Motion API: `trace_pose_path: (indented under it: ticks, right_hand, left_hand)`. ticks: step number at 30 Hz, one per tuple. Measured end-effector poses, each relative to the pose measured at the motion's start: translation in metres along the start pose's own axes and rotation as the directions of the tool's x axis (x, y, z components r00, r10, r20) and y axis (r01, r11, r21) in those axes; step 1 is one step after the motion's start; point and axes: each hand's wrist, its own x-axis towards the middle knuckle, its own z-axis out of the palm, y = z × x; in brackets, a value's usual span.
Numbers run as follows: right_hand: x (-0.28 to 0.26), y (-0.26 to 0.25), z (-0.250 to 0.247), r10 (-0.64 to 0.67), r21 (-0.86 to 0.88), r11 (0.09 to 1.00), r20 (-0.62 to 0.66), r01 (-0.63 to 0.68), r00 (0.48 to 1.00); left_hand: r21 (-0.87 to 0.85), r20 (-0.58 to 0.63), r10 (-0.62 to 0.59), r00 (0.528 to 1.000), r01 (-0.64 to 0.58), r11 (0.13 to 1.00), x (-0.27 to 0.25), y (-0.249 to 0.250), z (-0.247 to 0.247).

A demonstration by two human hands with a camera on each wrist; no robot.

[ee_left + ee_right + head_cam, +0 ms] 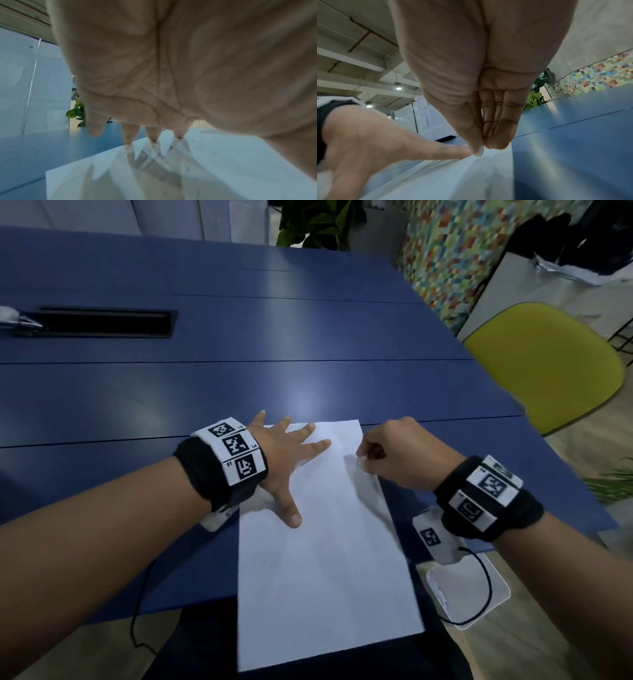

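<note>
At far left, a black rectangular cable slot is set into the dark blue panelled table, well apart from the work. Left hand: open and flat, fingers spread, palm down on the far left part of the long white sheet of paper, pinning it to the table. The thumb points back toward the person. The sheet lies lengthwise at the table's near edge, with its near end overhanging that edge above the person's lap. Right hand: closed in a pinch, thumb against fingertips on the sheet's right edge near the far corner. That edge is raised off the table, which suggests a fold is being started. At far right, a yellow-green moulded chair stands beside the table. Handling assessment: the sheet is light, thin and limp. It will bend under its own weight, crease readily, and slide on the smooth tabletop unless pinned. The overhanging end has no support and may sag. Recommended hold: a light pinch at an edge or corner, with the other hand pressing flat. A hard grip would crumple it.
</note>
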Motion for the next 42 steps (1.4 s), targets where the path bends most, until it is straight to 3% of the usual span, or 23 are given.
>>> trace_pose_path:
  ticks: [6,13,17,22,26,32,36,40,42]
  right_hand:
    - [-0.014,-0.001,0.007,-0.02,-0.023,1.0,0.009,0.02,1.0]
    - [-0.002,-0.014,0.016,-0.071,-0.026,0.997,-0.017,0.07,0.997]
    - [-0.005,-0.025,0.018,-0.156,-0.06,0.985,0.07,0.16,0.985]
    - [0.008,-0.018,0.009,-0.11,-0.113,0.987,0.032,0.113,0.993]
    - [0.001,-0.026,0.008,-0.206,-0.134,0.966,0.129,0.223,0.97]
    - [0.002,-0.015,0.004,-0.171,-0.101,0.979,0.067,0.177,0.983]
    - [-0.007,-0.021,0.006,-0.217,-0.081,0.97,0.134,0.229,0.967]
    - [0.005,-0.014,0.002,-0.132,-0.101,0.985,0.047,0.136,0.99]
    - [0.003,-0.021,0.008,-0.162,-0.128,0.977,0.065,0.169,0.985]
  left_hand:
    - [-0.129,0.018,0.066,0.998,-0.063,0.99,-0.005,0.008,-0.003]
    - [-0.073,-0.06,0.038,0.997,-0.043,0.996,0.004,0.01,0.013]
    - [-0.102,-0.049,0.015,0.999,-0.02,0.995,0.005,0.007,0.016]
    - [-0.092,-0.045,0.016,0.999,-0.02,0.996,0.005,0.008,0.015]
    - [-0.101,-0.039,0.004,0.999,-0.008,0.995,0.003,0.008,0.014]
    - [-0.079,-0.049,-0.009,0.999,0.006,0.997,0.003,0.01,0.013]
    - [-0.078,-0.055,-0.008,0.998,0.004,0.997,0.003,0.009,0.014]
    - [-0.069,-0.06,-0.01,0.998,0.006,0.998,0.005,0.01,0.013]
    - [-0.067,-0.063,-0.008,0.998,0.004,0.998,0.005,0.009,0.014]
